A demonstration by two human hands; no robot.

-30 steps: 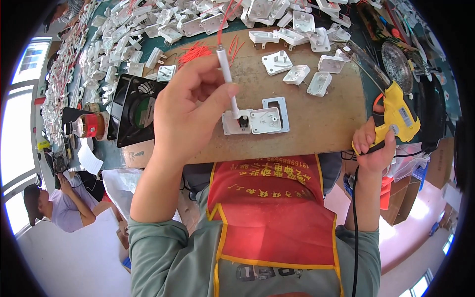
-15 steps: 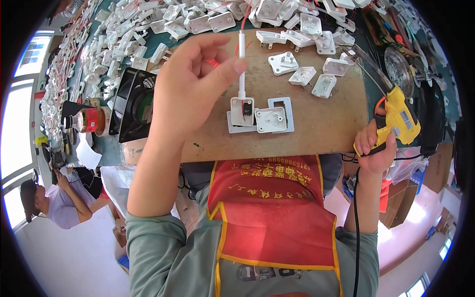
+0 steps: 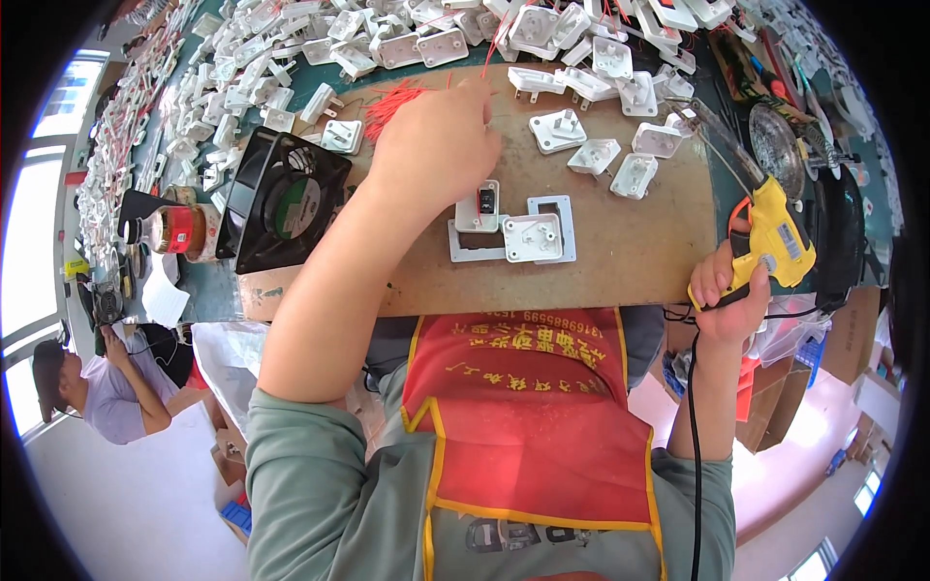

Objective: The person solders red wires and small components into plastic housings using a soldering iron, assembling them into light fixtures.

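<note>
My left hand (image 3: 436, 145) reaches over the brown board (image 3: 620, 261) toward its far edge, with the fingertips beside a bunch of thin red wires (image 3: 397, 97). Its curled fingers are hidden behind the back of the hand, so I cannot see whether they hold anything. Just below the hand, two white plug shells (image 3: 480, 208) (image 3: 533, 237) sit in a grey frame jig (image 3: 465, 254). My right hand (image 3: 722, 290) grips a yellow glue gun (image 3: 770, 237) at the board's right edge, with its black cord hanging down.
Several loose white plug shells (image 3: 601, 145) lie on the far board, and a large heap (image 3: 291, 58) covers the bench behind. A black fan (image 3: 281, 198) and a red-labelled jar (image 3: 174, 228) stand on the left. Another person (image 3: 87, 387) sits at lower left.
My left hand held a white stick upright over the jig; it has since moved away toward the far edge, and the stick is no longer visible. The right hand stayed put.
</note>
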